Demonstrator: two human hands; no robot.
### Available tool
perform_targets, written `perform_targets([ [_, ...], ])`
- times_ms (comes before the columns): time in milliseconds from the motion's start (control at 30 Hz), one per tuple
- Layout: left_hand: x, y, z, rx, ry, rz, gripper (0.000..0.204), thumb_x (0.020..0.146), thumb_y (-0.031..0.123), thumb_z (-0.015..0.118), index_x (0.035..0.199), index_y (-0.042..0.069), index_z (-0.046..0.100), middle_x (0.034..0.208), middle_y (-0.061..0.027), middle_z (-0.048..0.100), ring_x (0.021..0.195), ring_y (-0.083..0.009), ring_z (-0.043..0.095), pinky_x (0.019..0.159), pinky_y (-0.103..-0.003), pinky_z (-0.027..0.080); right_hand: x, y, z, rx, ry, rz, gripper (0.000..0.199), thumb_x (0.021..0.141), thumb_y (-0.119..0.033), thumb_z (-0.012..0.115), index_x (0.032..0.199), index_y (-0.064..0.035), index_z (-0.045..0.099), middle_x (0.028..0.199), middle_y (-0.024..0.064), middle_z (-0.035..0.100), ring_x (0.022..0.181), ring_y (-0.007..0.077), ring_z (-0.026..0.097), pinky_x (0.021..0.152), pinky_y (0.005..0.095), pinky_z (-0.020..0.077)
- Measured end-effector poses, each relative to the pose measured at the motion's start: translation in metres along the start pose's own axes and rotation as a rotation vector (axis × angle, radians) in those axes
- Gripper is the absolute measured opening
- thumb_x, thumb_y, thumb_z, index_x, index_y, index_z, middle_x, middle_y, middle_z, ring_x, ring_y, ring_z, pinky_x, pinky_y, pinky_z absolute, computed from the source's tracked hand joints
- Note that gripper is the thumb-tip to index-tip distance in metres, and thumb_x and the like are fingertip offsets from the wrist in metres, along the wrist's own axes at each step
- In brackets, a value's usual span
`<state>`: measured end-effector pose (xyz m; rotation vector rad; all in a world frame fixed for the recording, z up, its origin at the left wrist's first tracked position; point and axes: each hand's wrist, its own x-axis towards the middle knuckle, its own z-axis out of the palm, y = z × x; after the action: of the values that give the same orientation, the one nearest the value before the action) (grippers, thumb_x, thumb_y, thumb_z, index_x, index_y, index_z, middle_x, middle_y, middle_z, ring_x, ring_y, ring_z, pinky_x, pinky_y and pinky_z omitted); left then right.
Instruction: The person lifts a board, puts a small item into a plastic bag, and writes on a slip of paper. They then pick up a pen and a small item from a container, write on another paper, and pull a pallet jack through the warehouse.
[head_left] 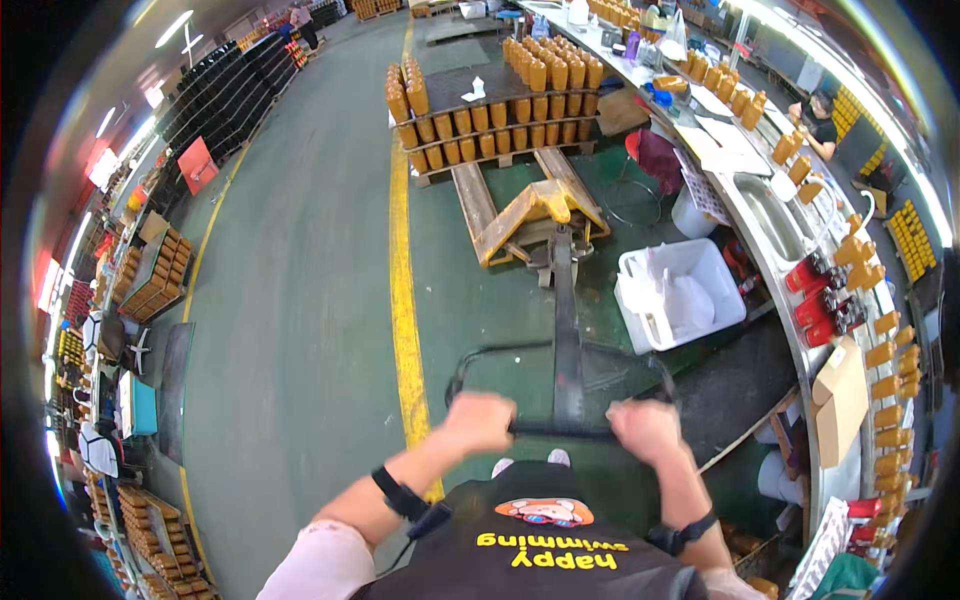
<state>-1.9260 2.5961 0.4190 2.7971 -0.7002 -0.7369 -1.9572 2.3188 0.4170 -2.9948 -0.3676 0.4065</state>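
Observation:
Both my hands grip the black handle bar of a yellow pallet jack [535,215]. My left hand [480,422] is wrapped round the bar's left end, and my right hand [645,430] is closed round its right end. From the handle [565,432] a dark shaft runs forward to the jack's body. The jack's forks reach toward a wooden pallet [500,160], which carries layers of amber-brown bottle-shaped pieces [495,118]. A small white object [474,89] sits on the dark sheet atop the load. Whether the forks go under the pallet is hard to make out.
A white tub [682,292] of pale items stands right of the jack, beside a long workbench with a sink [768,215] and red items [825,300]. A yellow floor line [402,270] runs along the left. Black stacked crates [215,100] stand far left; a person [820,125] sits beyond the bench.

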Motion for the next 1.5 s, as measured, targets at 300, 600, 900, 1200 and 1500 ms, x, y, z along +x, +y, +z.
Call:
perform_targets([
  [300, -0.011, -0.004, 0.026, 0.022, -0.084, 0.018, 0.029, 0.066, 0.034, 0.063, 0.083, 0.011, 0.066, 0.075, -0.0123, 0.065, 0.073, -0.0287, 0.064, 0.063, -0.042, 0.05, -0.006, -0.014, 0.018, 0.101, -0.135, 0.13, 0.048, 0.087, -0.045, 0.037, 0.068, -0.0096, 0.065, 0.072, 0.0132, 0.065, 0.068, 0.0302, 0.064, 0.061, 0.044, 0.0494],
  [600, -0.005, -0.015, 0.039, 0.014, -0.241, -0.03, 0.031, 0.068, 0.037, 0.063, 0.086, 0.012, 0.067, 0.083, -0.0135, 0.066, 0.08, -0.0303, 0.064, 0.069, -0.041, 0.051, -0.008, -0.021, 0.045, 0.12, -0.137, 0.088, 0.05, 0.091, -0.043, 0.035, 0.072, -0.0089, 0.066, 0.069, 0.0147, 0.065, 0.067, 0.0309, 0.065, 0.061, 0.0444, 0.0502],
  [900, 0.003, -0.016, -0.005, 0.062, -0.083, 0.012, 0.031, 0.066, 0.038, 0.062, 0.083, 0.013, 0.067, 0.076, -0.0122, 0.065, 0.076, -0.03, 0.064, 0.066, -0.044, 0.05, 0.015, -0.018, -0.01, 0.173, 0.014, 0.152, 0.044, 0.084, -0.047, 0.045, 0.072, -0.0112, 0.066, 0.069, 0.0129, 0.064, 0.067, 0.0298, 0.064, 0.061, 0.0434, 0.0499],
  [1200, -0.005, -0.024, 0.081, -0.027, -0.334, 0.0, 0.032, 0.07, 0.035, 0.06, 0.089, 0.011, 0.067, 0.087, -0.015, 0.066, 0.085, -0.032, 0.064, 0.074, -0.042, 0.05, -0.014, -0.024, 0.084, 0.164, -0.297, 0.121, 0.052, 0.091, -0.046, 0.032, 0.078, -0.0105, 0.068, 0.077, 0.0126, 0.067, 0.076, 0.0302, 0.065, 0.067, 0.0439, 0.0507],
  [1500, 0.017, -0.009, -0.044, 0.029, 0.006, 0.031, 0.03, 0.068, 0.042, 0.063, 0.076, 0.014, 0.067, 0.07, -0.0109, 0.065, 0.071, -0.0292, 0.064, 0.062, -0.04, 0.049, 0.029, -0.003, -0.044, 0.235, 0.074, 0.174, 0.046, 0.085, -0.048, 0.045, 0.069, -0.0102, 0.064, 0.068, 0.0141, 0.064, 0.068, 0.0318, 0.063, 0.062, 0.0436, 0.0494],
])
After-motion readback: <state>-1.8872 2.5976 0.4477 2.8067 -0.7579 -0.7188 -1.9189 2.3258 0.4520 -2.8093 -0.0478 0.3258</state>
